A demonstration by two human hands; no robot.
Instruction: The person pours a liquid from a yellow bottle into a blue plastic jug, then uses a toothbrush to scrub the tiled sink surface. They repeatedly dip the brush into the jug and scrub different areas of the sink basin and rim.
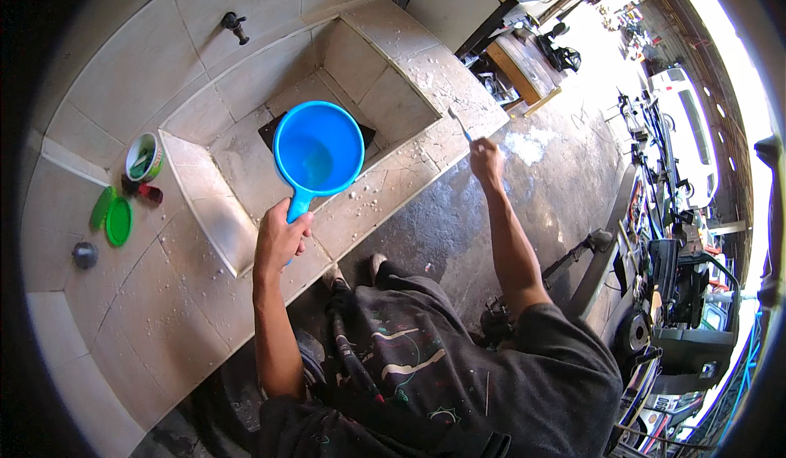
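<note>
Head view: blue plastic dipper across the front edge of the tiled basin

Fingers of the left hand wrap the dipper's handle, its cup overlapping the basin's front rim (how high above, I cannot tell). The right hand has its fingers closed on a slim toothbrush-like tool, tip over the corner of the tiled ledge; whether it touches tile is unclear. White flecks dot the ledge between the hands. Beyond its front edge, concrete floor gives open room beside the right forearm
</note>
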